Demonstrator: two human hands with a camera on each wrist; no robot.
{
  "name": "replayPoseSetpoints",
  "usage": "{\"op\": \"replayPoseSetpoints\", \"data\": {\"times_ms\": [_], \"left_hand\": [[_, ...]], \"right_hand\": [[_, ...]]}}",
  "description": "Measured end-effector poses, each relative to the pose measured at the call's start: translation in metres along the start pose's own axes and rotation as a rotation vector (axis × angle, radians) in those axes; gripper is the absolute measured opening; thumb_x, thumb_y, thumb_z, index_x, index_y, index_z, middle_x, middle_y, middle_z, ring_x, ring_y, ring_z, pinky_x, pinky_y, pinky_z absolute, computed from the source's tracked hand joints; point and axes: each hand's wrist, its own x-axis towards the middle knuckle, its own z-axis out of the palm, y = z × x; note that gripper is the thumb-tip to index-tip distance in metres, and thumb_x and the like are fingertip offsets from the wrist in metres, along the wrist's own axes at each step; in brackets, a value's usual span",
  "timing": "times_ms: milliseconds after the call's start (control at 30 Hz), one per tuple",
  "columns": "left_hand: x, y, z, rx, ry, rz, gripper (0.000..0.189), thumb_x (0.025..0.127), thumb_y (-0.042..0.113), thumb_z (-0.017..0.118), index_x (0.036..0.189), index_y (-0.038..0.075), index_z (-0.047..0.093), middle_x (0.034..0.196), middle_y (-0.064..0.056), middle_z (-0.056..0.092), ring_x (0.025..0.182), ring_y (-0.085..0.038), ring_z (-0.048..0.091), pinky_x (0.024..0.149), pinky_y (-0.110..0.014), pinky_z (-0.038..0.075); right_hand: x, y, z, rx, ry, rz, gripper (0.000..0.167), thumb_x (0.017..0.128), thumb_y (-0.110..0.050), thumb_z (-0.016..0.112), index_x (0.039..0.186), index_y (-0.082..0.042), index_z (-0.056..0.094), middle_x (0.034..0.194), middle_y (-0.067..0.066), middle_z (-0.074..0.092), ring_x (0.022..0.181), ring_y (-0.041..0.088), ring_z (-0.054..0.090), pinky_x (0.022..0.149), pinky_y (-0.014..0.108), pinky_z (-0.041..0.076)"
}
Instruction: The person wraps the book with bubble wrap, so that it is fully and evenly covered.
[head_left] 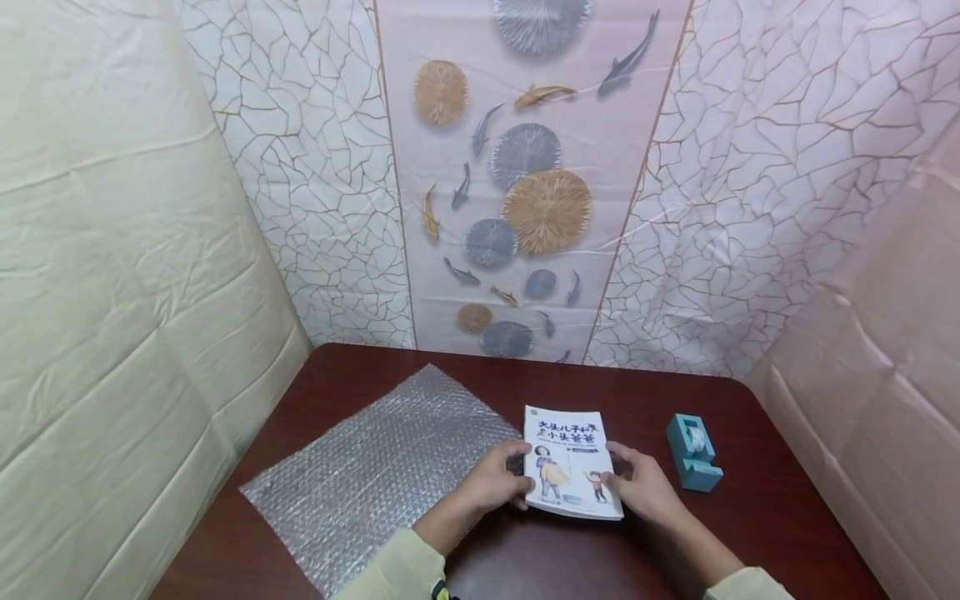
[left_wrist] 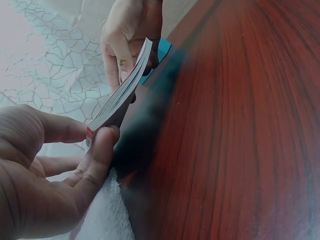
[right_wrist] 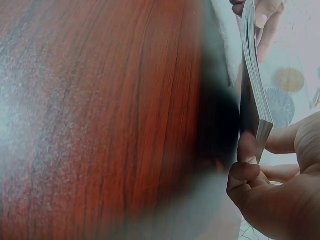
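Observation:
A white paperback book (head_left: pixel 570 462) with cartoon figures and dark Chinese lettering on its cover is held between both hands. My left hand (head_left: pixel 491 479) pinches its left edge, and my right hand (head_left: pixel 645 483) pinches the right one. In the left wrist view, the thumb and fingers of the left hand (left_wrist: pixel 55 170) grip the spine side, with the book (left_wrist: pixel 125 90) raised off the table. The right wrist view shows the right hand (right_wrist: pixel 280 175) curled round the page edges of the book (right_wrist: pixel 257 95), which bends slightly.
A sheet of bubble wrap (head_left: pixel 375 467) lies flat on the dark red wooden table (head_left: pixel 600 558), left of the book. To the right stands a teal tape dispenser (head_left: pixel 693 454) with a roll of clear tape. Patterned cloth walls (head_left: pixel 315 167) surround the table's back and sides.

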Motion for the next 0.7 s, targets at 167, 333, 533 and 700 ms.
{"op": "replayPoseSetpoints", "data": {"times_ms": [167, 333, 533, 700], "left_hand": [[-0.002, 0.0, -0.004, 0.058, 0.009, 0.011, 0.072, 0.084, -0.015, 0.072, 0.153, -0.011, 0.053, 0.122, -0.032, 0.07, 0.056, -0.012, 0.062, 0.058, -0.035, 0.063], [-0.003, 0.0, -0.01, 0.07, 0.007, 0.015, 0.077, 0.082, -0.015, 0.073, 0.156, -0.007, 0.053, 0.075, -0.007, 0.066, 0.059, -0.01, 0.06, 0.06, -0.03, 0.057], [-0.007, 0.002, -0.016, 0.097, 0.02, 0.013, 0.081, 0.08, -0.015, 0.071, 0.158, 0.0, 0.054, 0.07, -0.001, 0.063, 0.065, -0.013, 0.058, 0.06, -0.025, 0.047], [-0.009, 0.005, -0.019, 0.089, 0.028, 0.022, 0.082, 0.078, -0.017, 0.07, 0.157, 0.001, 0.055, 0.078, -0.013, 0.07, 0.069, -0.012, 0.062, 0.063, -0.024, 0.049]], "right_hand": [[-0.002, -0.001, 0.002, 0.039, 0.023, -0.011, 0.066, 0.097, -0.007, 0.077, 0.157, 0.008, 0.053, 0.138, 0.03, 0.071, 0.101, 0.025, 0.069, 0.082, 0.033, 0.055], [-0.003, -0.005, 0.001, 0.078, 0.038, -0.012, 0.068, 0.096, -0.005, 0.08, 0.158, 0.005, 0.053, 0.137, 0.029, 0.072, 0.091, 0.022, 0.067, 0.075, 0.028, 0.053], [-0.006, -0.009, 0.001, 0.093, 0.034, -0.007, 0.075, 0.096, -0.008, 0.082, 0.162, 0.002, 0.05, 0.141, 0.027, 0.07, 0.088, 0.021, 0.065, 0.07, 0.027, 0.051], [-0.008, -0.01, 0.0, 0.111, 0.017, -0.013, 0.077, 0.096, -0.01, 0.083, 0.164, 0.0, 0.048, 0.142, 0.026, 0.067, 0.084, 0.021, 0.065, 0.067, 0.028, 0.051]]}}
